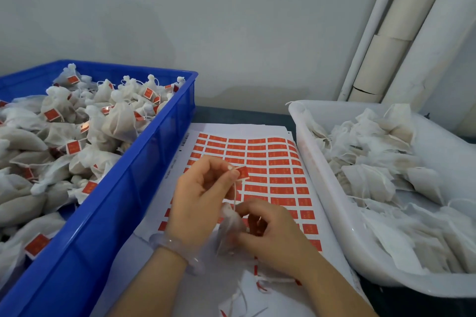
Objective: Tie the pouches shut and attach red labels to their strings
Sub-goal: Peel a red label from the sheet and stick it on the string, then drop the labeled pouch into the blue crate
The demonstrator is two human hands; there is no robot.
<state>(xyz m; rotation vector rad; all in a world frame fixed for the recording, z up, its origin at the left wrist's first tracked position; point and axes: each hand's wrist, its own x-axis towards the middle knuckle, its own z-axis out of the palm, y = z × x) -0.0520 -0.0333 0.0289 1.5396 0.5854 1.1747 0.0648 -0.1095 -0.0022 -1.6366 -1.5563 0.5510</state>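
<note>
A small white mesh pouch (230, 229) hangs between my hands above a sheet of red labels (273, 170). My left hand (203, 195) pinches the pouch's string by its end, where a red label (243, 172) sticks out from the fingertips. The string runs down from there to the pouch's gathered neck. My right hand (270, 234) holds the pouch from the right side with curled fingers, and a bit of red shows under them.
A blue crate (144, 170) on the left holds several tied pouches with red labels. A white tub (332, 203) on the right holds several untied pouches. Peeled backing scraps (260, 283) lie near my right wrist. Pipes run up the wall at the back right.
</note>
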